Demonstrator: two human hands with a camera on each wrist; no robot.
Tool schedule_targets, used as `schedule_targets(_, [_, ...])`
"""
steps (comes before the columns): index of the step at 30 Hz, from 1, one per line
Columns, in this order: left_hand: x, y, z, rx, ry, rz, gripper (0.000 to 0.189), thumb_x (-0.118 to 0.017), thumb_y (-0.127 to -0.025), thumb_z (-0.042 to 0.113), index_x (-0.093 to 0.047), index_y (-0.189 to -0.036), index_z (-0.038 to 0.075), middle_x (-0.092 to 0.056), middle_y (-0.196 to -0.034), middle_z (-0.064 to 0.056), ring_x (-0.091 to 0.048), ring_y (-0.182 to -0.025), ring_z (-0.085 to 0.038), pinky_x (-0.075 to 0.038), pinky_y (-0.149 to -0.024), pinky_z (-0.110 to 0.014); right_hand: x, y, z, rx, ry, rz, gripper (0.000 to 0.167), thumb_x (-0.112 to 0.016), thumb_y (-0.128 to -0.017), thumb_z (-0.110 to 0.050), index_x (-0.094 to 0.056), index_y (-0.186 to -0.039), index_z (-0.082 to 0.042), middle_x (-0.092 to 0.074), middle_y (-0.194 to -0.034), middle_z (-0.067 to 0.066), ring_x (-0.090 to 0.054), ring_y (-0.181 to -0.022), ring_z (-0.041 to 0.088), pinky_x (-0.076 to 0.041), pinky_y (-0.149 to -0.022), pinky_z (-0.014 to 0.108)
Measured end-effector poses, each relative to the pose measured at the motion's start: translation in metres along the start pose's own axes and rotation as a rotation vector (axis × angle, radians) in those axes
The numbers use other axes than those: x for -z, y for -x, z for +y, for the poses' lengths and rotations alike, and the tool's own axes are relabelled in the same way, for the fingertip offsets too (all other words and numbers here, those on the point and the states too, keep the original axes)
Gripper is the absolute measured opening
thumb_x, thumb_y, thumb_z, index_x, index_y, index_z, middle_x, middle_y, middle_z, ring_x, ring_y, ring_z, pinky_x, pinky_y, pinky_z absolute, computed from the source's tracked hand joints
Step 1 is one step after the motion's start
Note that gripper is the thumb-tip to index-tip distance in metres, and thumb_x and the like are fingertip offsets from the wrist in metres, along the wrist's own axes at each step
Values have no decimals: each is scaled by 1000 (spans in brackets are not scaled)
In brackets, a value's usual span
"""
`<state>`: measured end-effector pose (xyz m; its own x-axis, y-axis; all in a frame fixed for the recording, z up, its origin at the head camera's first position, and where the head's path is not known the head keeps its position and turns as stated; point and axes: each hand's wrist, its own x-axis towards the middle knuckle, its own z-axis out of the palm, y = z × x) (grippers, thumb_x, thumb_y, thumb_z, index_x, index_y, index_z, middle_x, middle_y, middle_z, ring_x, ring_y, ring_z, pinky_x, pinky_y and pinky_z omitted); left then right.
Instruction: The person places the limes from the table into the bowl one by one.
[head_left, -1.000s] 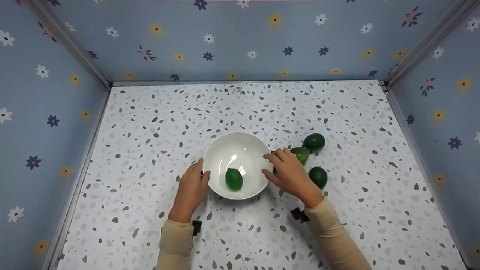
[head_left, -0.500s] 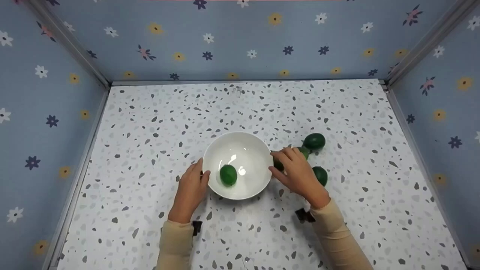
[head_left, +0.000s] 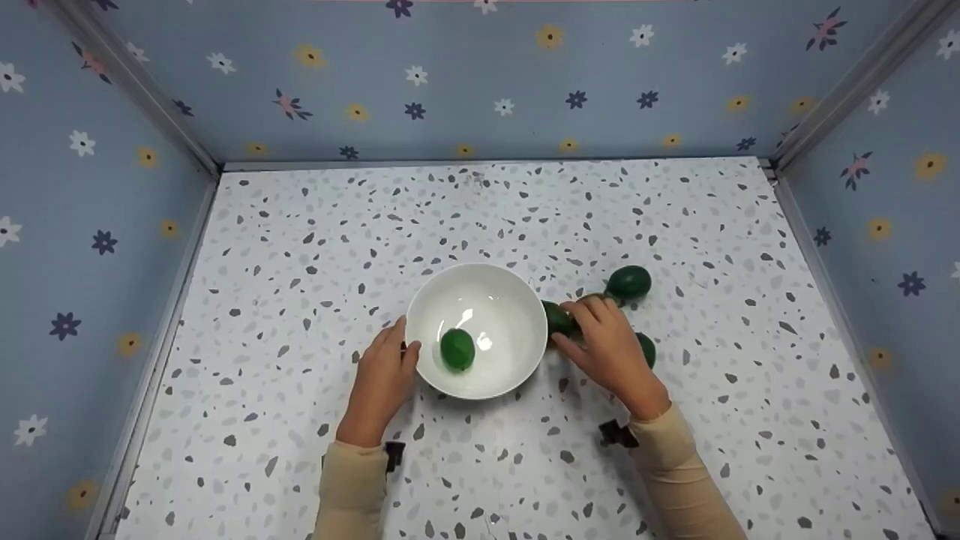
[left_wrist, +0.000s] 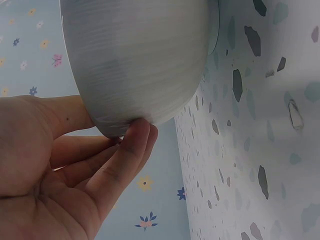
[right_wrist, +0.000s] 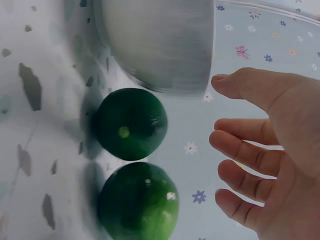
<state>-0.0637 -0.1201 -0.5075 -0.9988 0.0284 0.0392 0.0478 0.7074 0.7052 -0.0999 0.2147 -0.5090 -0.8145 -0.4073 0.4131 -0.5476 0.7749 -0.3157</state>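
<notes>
In the head view a white bowl [head_left: 499, 300] stands on the table, with one green lime [head_left: 457, 349] lying inside it. My left hand [head_left: 380, 379] grips the bowl's left side; the left wrist view shows its fingertips against the outer wall. Just right of the bowl, my right hand [head_left: 609, 352] hovers over the limes and holds nothing. Its fingers are loosely bent and apart from the bowl in the right wrist view. Under it there lie a dark lime [right_wrist: 132, 124] close to the bowl and a lighter lime [right_wrist: 140, 202], which the hand mostly hides from above.
Farther right a dark lime [head_left: 629, 282] rests on the speckled table [head_left: 360, 225]. Another lime [head_left: 646, 349] is partly covered by the right hand. Blue flowered panels [head_left: 480, 82] border the table at the back and both sides.
My right hand has drawn away from the bowl's rim toward the right, uncovering a lime beside the bowl. The lime inside has rolled slightly left. My left hand has stayed put.
</notes>
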Motion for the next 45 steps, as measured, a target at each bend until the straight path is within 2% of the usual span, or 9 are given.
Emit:
schedule_targets(7, [-1, 0, 0, -25, 4, 24, 50, -60, -101, 10, -45, -143, -11, -57, -131, -28, -57, -118, -40, -48, -100, -50, -6, 7, 3, -73, 59, -10, 45, -83, -84, -23, -66, -118, 2, -61, -103, 16, -57, -94, 36, -50, -81, 50])
schedule_targets(11, [-1, 1, 0, -29, 7, 37, 49, -61, -100, 9, -47, -143, -11, -57, -131, -27, -59, -117, -39, -49, -98, -48, -10, 8, 4, -119, 85, -45, 48, -82, -85, -25, -65, -119, 3, -62, -104, 18, -57, -98, 38, -50, -82, 50])
schedule_targets(16, [-2, 1, 0, -17, 4, 27, 49, -60, -101, 10, -46, -143, -11, -56, -132, -28, -56, -121, -41, -47, -101, -50, -16, 8, 4, -171, 109, -106, 52, -82, -86, -30, -65, -121, 4, -62, -107, 18, -57, -98, 37, -50, -83, 50])
schedule_targets(20, [-3, 0, -1, -12, 2, 20, 50, -60, -101, 11, -46, -143, -11, -55, -133, -29, -54, -124, -42, -44, -104, -51, -19, 8, 4, -200, 132, -122, 53, -82, -85, -31, -65, -121, 4, -62, -107, 19, -57, -99, 38, -50, -82, 51])
schedule_targets(25, [-3, 0, -2, -7, 3, 21, 50, -60, -101, 11, -46, -144, -10, -57, -132, -28, -55, -122, -41, -46, -103, -50, -21, 6, 4, -208, 170, -130, 57, -83, -84, -35, -65, -120, 5, -61, -106, 20, -57, -98, 39, -50, -81, 51])
schedule_targets(31, [-2, 0, -1, 4, 7, 14, 51, -60, -101, 12, -44, -145, -10, -55, -134, -28, -53, -124, -41, -44, -104, -50, -25, 7, 5, -179, 204, -131, 62, -84, -81, -41, -66, -117, 7, -60, -101, 19, -57, -93, 38, -51, -76, 52])
schedule_targets(34, [-2, 0, -1, 2, 8, 19, 51, -60, -101, 12, -45, -144, -10, -56, -133, -28, -54, -124, -41, -44, -104, -51, -27, 7, 5, -171, 216, -106, 63, -85, -79, -42, -66, -114, 7, -59, -98, 20, -56, -89, 38, -51, -73, 51])
schedule_targets(40, [-3, 2, -2, -46, 2, 47, 49, -61, -100, 9, -47, -142, -12, -60, -125, -28, -61, -110, -38, -51, -95, -49, -32, 8, 6, -150, 245, -19, 65, -87, -75, -44, -67, -108, 8, -59, -92, 21, -57, -81, 39, -51, -63, 51])
schedule_targets(45, [-3, 2, -2, -47, -1, 46, 49, -60, -100, 10, -46, -142, -12, -59, -126, -28, -61, -111, -38, -50, -96, -49, -32, 7, 4, -197, 232, -55, 63, -86, -78, -41, -67, -111, 9, -59, -95, 22, -57, -85, 39, -51, -68, 51])
